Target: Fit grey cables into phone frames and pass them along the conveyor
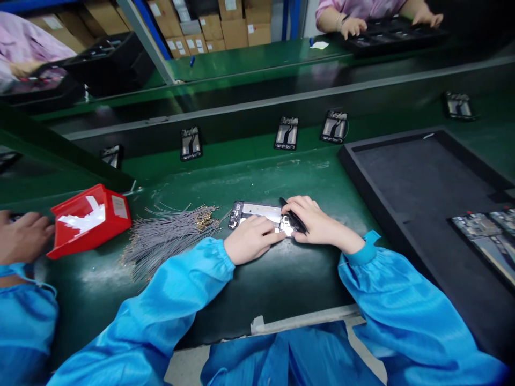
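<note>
At centre, a flat rectangular phone part [257,209] was coloured silver and black. Bright blue was shown by shiny cloth sleeves [406,295] at bottom. At left, red was shown by a boxy plastic bin [100,231], grey and gold by thin bundled cables [164,246].

Covered Parts, Cropped Edges

The left hand [252,239] and right hand [317,221] cover part of the phone frame [259,209]; the black tool's [296,221] tip cannot be made out. The right edge cuts off the tray [410,171], the left edge a co-worker's hand [23,237]. Print on the carton labels [230,5] is too small to read.
</note>
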